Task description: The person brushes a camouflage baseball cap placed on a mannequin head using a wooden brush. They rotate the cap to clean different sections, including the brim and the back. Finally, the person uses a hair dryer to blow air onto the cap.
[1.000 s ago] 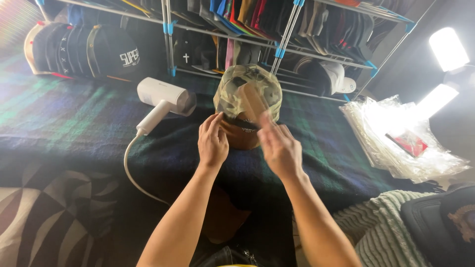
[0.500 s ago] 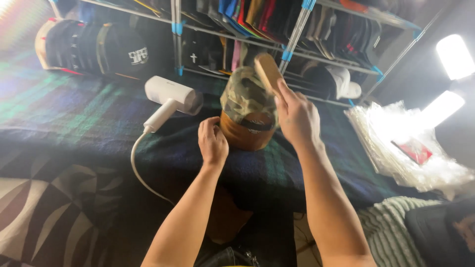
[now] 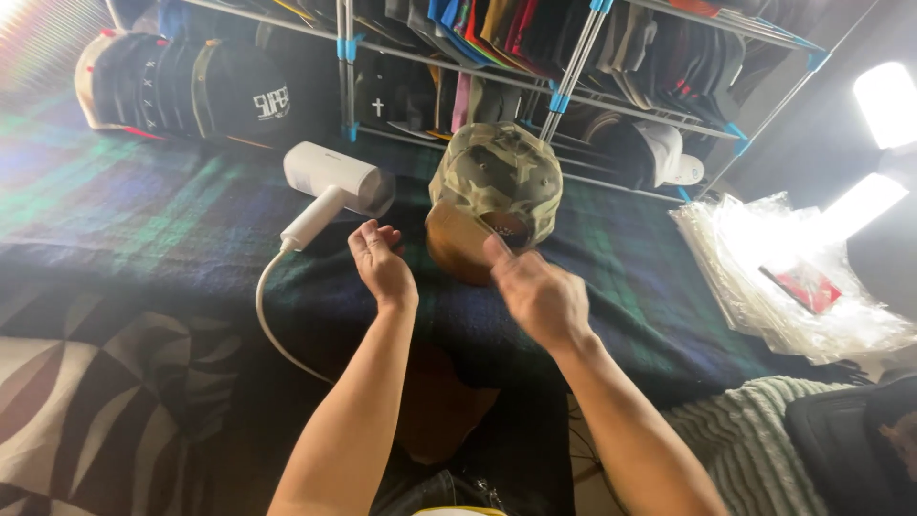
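A camouflage cap (image 3: 497, 177) with a brown brim stands on the dark plaid blanket (image 3: 143, 229), just in front of the rack. My left hand (image 3: 380, 263) hovers to the left of the cap, fingers loosely curled, holding nothing and not touching it. My right hand (image 3: 537, 294) is just below the cap with its back toward me. Its thumb points up against the cap's lower edge and its fingers are hidden. The tan wooden piece it held before is not visible.
A white hair dryer (image 3: 330, 186) lies left of the cap, its cord (image 3: 267, 315) trailing toward me. Behind stands a metal rack (image 3: 573, 67) full of caps, with more caps (image 3: 181, 86) at far left. Clear plastic bags (image 3: 793, 272) lie to the right beneath bright lamps (image 3: 888, 91).
My right hand came down from above the cap to its lower edge, and the wooden piece is out of sight. My left hand let go of the cap and drew back to the left.
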